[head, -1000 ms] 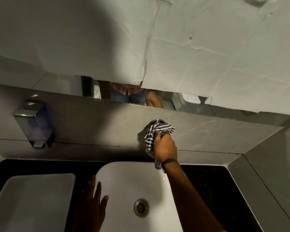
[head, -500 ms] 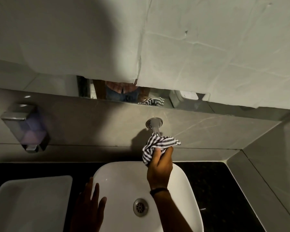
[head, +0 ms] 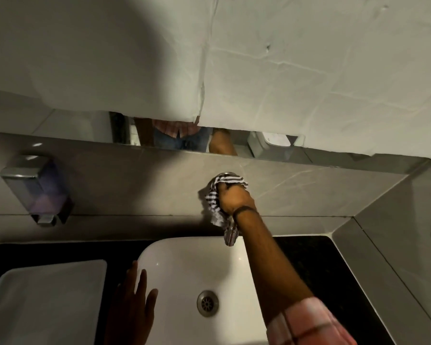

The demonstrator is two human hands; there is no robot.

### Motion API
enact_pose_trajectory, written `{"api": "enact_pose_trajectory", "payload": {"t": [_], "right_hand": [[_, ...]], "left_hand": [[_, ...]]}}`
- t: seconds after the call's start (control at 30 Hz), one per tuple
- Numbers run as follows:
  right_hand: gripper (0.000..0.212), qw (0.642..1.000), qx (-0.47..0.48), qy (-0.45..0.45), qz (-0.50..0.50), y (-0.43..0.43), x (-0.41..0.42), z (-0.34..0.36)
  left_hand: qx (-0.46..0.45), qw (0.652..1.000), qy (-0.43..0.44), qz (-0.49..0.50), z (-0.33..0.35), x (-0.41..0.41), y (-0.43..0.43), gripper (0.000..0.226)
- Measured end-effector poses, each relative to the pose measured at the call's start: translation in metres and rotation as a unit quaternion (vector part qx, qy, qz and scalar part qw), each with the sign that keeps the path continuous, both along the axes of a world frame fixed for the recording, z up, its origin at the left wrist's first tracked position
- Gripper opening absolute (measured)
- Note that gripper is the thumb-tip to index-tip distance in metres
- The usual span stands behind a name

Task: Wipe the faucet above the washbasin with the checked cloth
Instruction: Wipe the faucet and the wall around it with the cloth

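Note:
A chrome faucet [head: 230, 234] sticks out of the grey tiled wall above the white washbasin [head: 182, 255]. Only its spout tip shows; the rest is wrapped in the black-and-white checked cloth [head: 215, 197]. My right hand [head: 234, 198] grips the cloth around the faucet, pressed up near the wall plate. My left hand [head: 132, 302] lies flat with fingers apart on the basin's left rim, holding nothing. The basin's metal drain [head: 207, 303] sits below the spout.
A wall soap dispenser [head: 39, 189] hangs at the left. A second white basin [head: 45, 297] sits at the lower left on the black counter [head: 316, 260]. Above the tiles runs a mirror strip [head: 80, 130], mostly covered by white paper. A tiled side wall closes the right.
My right hand has slid with the cloth from the spout's outer end back up to the wall plate, covering the faucet again. The left hand stays on the rim.

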State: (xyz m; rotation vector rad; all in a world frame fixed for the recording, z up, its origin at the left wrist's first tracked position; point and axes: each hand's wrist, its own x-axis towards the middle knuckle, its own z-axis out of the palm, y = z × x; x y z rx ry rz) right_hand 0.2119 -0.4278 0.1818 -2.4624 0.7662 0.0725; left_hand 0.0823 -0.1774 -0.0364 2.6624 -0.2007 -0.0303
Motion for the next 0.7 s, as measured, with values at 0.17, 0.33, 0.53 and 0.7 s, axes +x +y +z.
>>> {"api": "enact_pose_trajectory", "payload": {"t": [0.17, 0.33, 0.53, 0.7], "right_hand": [[0.052, 0.99, 0.039, -0.118, -0.072, 0.008, -0.022, -0.02], [0.022, 0.916, 0.12, -0.372, -0.09, 0.031, -0.086, -0.081], [0.048, 0.903, 0.21, -0.349, -0.139, 0.04, -0.108, -0.126], [0.031, 0.836, 0.359, -0.385, -0.157, 0.068, -0.14, -0.107]], "left_hand": [[-0.006, 1.0, -0.002, -0.004, 0.001, -0.003, -0.001, 0.083], [-0.006, 1.0, -0.012, 0.0, -0.006, 0.001, 0.0, 0.083], [0.0, 1.0, -0.008, -0.006, -0.021, 0.003, 0.003, 0.073], [-0.012, 1.0, -0.002, 0.002, -0.019, -0.021, 0.022, 0.068]]}}
